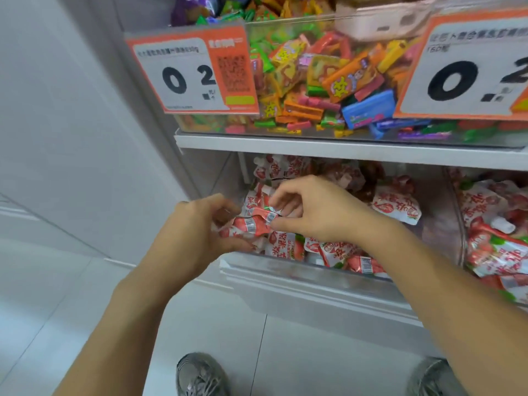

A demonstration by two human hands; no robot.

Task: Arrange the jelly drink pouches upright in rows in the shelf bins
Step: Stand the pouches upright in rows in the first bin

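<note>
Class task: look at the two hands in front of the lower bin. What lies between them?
In the head view, a bunch of red-and-white jelly drink pouches spans the gap between the left hand and right hand; both grip it.

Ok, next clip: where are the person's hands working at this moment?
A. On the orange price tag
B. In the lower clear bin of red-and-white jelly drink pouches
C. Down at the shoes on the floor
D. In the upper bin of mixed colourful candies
B: both the left hand and right hand grip jelly drink pouches at the left end of the lower clear bin, below the shelf holding the candy bin.
</note>
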